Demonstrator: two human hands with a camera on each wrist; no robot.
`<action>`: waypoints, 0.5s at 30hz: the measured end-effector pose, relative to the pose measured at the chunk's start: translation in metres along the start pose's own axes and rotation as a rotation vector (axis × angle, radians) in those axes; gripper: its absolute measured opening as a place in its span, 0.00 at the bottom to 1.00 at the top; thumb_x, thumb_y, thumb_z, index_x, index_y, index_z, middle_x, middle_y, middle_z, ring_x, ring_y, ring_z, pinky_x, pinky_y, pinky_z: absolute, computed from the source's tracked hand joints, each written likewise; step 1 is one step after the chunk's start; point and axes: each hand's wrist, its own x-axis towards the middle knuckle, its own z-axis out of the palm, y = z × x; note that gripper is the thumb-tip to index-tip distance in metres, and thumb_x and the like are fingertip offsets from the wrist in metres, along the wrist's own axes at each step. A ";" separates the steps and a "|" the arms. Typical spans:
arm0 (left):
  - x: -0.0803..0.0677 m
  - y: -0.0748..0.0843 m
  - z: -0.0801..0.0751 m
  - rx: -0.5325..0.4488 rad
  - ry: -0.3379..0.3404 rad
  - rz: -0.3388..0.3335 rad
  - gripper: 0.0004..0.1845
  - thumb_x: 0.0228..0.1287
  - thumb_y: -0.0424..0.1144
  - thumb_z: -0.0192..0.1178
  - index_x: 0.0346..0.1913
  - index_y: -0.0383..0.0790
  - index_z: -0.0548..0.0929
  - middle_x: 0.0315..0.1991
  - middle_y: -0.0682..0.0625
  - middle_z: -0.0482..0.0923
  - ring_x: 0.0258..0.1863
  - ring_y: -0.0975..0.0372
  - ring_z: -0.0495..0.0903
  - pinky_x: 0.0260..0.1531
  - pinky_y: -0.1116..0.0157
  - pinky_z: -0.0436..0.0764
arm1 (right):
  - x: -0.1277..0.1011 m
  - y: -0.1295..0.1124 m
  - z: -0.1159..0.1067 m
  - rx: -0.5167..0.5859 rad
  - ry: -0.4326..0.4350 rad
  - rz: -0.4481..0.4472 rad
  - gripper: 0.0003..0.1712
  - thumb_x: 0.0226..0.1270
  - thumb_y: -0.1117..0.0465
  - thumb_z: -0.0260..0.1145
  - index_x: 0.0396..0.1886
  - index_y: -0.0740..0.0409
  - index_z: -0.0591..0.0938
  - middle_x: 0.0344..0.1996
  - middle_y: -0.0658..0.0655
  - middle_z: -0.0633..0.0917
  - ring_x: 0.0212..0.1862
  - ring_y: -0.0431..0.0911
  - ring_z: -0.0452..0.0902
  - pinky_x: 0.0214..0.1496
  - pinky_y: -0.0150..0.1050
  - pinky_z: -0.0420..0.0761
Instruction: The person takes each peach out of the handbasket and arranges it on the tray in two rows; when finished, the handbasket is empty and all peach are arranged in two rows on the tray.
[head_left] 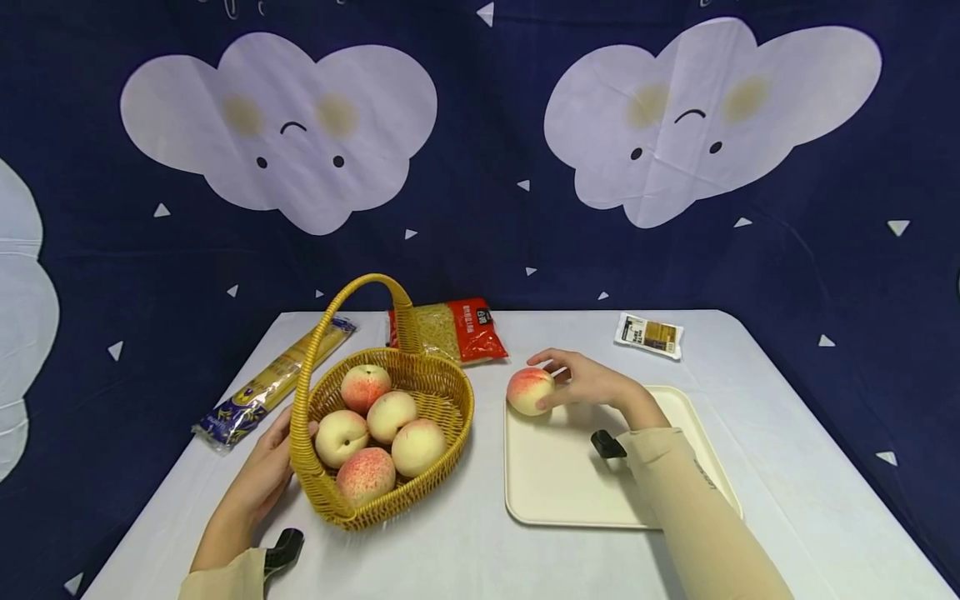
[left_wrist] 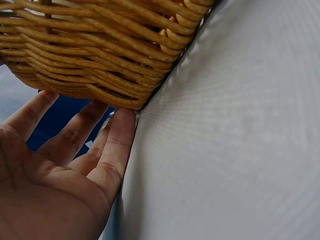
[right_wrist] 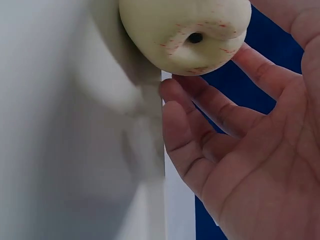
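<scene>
A yellow wicker basket (head_left: 461, 433) with a tall hooped handle stands left of the middle, with several peaches (head_left: 392, 417) inside. My left hand (head_left: 258, 479) holds its left side. The thumb tip shows past the handle at the rim, while straight fingers (left_wrist: 117, 140) touch the weave near the base in the left wrist view. At the far left corner of a cream tray (head_left: 570, 492) is a single red-and-cream peach (head_left: 529, 392). My right hand (head_left: 592, 387) has thumb and fingers around that peach. In the right wrist view, the lower fingers (right_wrist: 177, 125) curl beneath the peach.
Behind the basket lies a red-and-clear bag of pasta (head_left: 450, 331). A long pack of spaghetti (head_left: 270, 387) lies at the left, partly behind the left hand. A small flat packet (head_left: 649, 336) sits beyond the tray. A dark blue cloud-print curtain (head_left: 480, 167) hangs behind the white table (head_left: 435, 558).
</scene>
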 end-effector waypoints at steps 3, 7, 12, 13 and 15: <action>0.000 0.000 0.000 0.001 -0.001 0.006 0.36 0.86 0.47 0.53 0.87 0.43 0.53 0.76 0.46 0.60 0.60 0.79 0.73 0.55 0.79 0.77 | -0.001 0.000 -0.002 -0.003 -0.008 0.009 0.44 0.61 0.55 0.82 0.74 0.61 0.75 0.65 0.67 0.82 0.64 0.61 0.81 0.72 0.61 0.76; 0.001 -0.001 0.000 0.000 0.000 0.012 0.35 0.86 0.47 0.53 0.86 0.43 0.54 0.73 0.49 0.62 0.60 0.78 0.73 0.55 0.78 0.77 | -0.001 0.000 -0.003 -0.016 -0.012 0.004 0.41 0.61 0.55 0.82 0.73 0.59 0.76 0.65 0.67 0.82 0.65 0.62 0.80 0.72 0.62 0.76; 0.001 -0.001 -0.001 0.010 0.002 0.011 0.35 0.86 0.47 0.53 0.86 0.43 0.55 0.71 0.52 0.65 0.59 0.76 0.73 0.55 0.77 0.78 | -0.001 0.001 -0.003 -0.021 -0.006 -0.020 0.38 0.61 0.56 0.82 0.70 0.58 0.79 0.65 0.66 0.83 0.64 0.62 0.80 0.71 0.62 0.76; 0.001 -0.001 -0.001 0.012 0.003 0.011 0.34 0.86 0.47 0.53 0.86 0.43 0.55 0.71 0.52 0.65 0.59 0.76 0.73 0.55 0.77 0.78 | -0.001 0.001 -0.002 -0.021 -0.001 -0.026 0.37 0.61 0.57 0.82 0.70 0.58 0.79 0.64 0.66 0.84 0.64 0.61 0.80 0.71 0.61 0.76; 0.000 -0.001 0.000 0.010 0.004 0.007 0.35 0.86 0.47 0.53 0.86 0.43 0.55 0.72 0.50 0.64 0.59 0.77 0.73 0.55 0.77 0.77 | 0.000 0.001 -0.001 -0.021 0.011 -0.042 0.37 0.61 0.57 0.82 0.69 0.58 0.80 0.63 0.65 0.85 0.63 0.60 0.80 0.70 0.60 0.76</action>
